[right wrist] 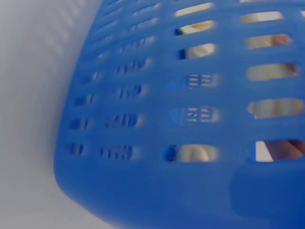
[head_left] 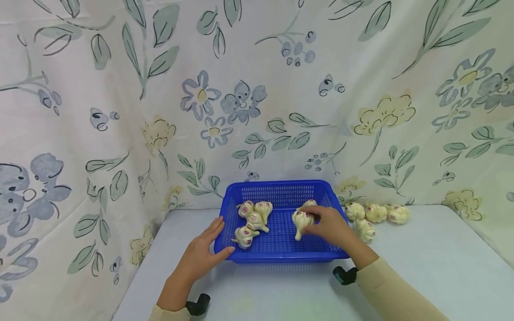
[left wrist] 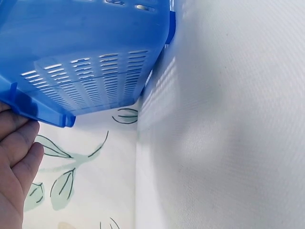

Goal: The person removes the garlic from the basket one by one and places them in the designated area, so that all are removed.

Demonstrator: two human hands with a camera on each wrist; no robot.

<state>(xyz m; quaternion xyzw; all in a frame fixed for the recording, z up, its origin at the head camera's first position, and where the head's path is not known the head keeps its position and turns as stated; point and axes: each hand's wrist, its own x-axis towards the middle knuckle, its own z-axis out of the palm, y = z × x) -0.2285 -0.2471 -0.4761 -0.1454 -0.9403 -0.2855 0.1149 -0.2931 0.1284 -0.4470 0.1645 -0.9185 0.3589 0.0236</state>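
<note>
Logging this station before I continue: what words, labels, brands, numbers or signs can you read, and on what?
No readable text in any view.
Blue basket: no lettering shows.
Garlic bulbs: purplish patches, no legible words.
Floral cloth: printed plants only.
Black wrist device on the right: any marking is too small to read.

Basket (head_left: 281,256): way in from above, mid-floor free. Inside left, four bulbs (head_left: 255,220) block, left hand (head_left: 204,254) at rim. Inside right, right hand (head_left: 331,225) blocks. Outside right, outer bulbs (head_left: 376,213) obstruct.
</note>
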